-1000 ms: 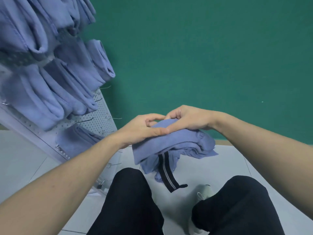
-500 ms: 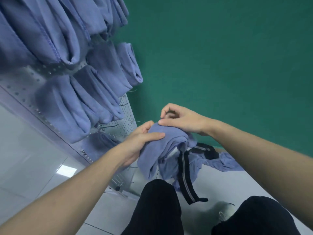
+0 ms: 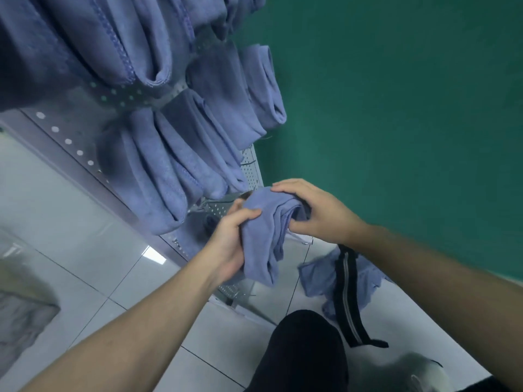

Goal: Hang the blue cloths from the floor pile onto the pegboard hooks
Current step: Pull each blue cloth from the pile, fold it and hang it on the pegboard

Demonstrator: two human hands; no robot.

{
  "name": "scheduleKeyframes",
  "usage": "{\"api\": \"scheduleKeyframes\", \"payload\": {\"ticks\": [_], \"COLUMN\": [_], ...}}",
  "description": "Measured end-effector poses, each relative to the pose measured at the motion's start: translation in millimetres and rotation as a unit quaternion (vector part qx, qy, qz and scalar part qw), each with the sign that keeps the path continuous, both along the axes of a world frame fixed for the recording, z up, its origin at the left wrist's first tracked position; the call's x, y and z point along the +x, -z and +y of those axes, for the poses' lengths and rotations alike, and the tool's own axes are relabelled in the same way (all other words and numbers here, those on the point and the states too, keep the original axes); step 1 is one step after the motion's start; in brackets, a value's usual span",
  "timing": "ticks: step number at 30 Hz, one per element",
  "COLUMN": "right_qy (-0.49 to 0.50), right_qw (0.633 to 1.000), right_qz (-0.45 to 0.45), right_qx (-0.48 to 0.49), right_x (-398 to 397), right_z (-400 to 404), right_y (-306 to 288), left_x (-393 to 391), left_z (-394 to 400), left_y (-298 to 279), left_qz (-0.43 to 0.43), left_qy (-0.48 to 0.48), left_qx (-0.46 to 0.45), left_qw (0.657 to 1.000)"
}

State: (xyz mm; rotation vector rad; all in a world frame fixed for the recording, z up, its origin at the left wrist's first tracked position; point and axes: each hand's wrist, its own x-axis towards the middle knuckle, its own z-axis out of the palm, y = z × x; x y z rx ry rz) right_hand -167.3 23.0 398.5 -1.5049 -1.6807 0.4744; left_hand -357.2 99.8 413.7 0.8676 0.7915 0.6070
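In the middle of the frame, the left hand grips a folded blue cloth, and the right hand holds its top. More blue cloths hang on the pegboard, upper left. The floor pile lies lower right.
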Motion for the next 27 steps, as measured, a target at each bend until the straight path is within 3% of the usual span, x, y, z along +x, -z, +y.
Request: {"api": "scheduleKeyframes", "payload": {"ticks": [2, 5, 8, 19, 23, 27], "right_qy": [0.04, 0.1, 0.078, 0.096, 0.071, 0.038], "right_qw": [0.998, 0.99, 0.996, 0.99, 0.994, 0.995], "right_qz": [-0.023, -0.078, -0.032, 0.054, 0.073, 0.094], "right_qx": [0.032, 0.058, 0.042, 0.085, 0.04, 0.004], "right_x": [-3, -8, -13, -34, -41, -53], "right_z": [10, 25, 36, 57, 72, 86], "right_y": [8, 13, 14, 4, 4, 6], "left_x": [0, 2, 4, 2, 10, 15], "left_z": [1, 2, 1, -2, 7, 16], "left_y": [1, 5, 6, 22, 19, 25], "left_qz": [0.016, 0.127, 0.197, 0.178, 0.229, 0.295], "left_qy": [-0.03, -0.097, -0.15, -0.227, -0.243, -0.275], "left_qx": [0.018, 0.137, 0.204, 0.322, 0.309, 0.333], "left_qw": [0.999, 0.978, 0.947, 0.902, 0.891, 0.852]}}
